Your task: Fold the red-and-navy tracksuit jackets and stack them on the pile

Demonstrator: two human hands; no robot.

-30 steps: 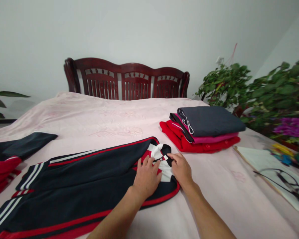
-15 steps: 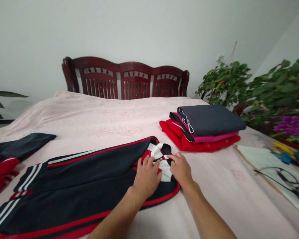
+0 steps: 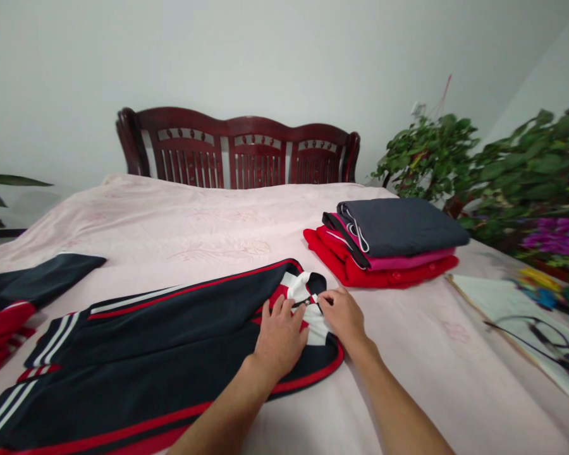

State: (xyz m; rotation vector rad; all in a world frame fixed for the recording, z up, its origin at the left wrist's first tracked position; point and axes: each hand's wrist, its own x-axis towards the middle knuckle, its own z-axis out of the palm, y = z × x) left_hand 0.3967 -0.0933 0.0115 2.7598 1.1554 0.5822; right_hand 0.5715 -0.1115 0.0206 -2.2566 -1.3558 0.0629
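A navy jacket (image 3: 171, 335) with red piping and white stripes lies flat, its sleeves folded lengthwise and its white-and-red collar end to the right. My left hand (image 3: 281, 335) rests palm down on the chest by the zipper, fingers spread and pressing the cloth. At the neck opening, my right hand (image 3: 344, 315) pinches the edge of the collar beside a small white label, thumb and forefinger together. A zipper pull (image 3: 306, 303) shows between the two hands.
Behind the jacket's collar stands a stack of folded clothes (image 3: 403, 227), dark grey over magenta and red. Another navy and red garment (image 3: 42, 278) lies at the left. Glasses (image 3: 550, 344) rest on a pale book or pad at the right, near leafy plants (image 3: 526, 170). A wooden headboard-like backrest (image 3: 260, 151) is behind.
My right forefinger, stretched out over the label before, has drawn in to a pinch with the thumb at the collar edge. My left hand and the jacket have stayed put.
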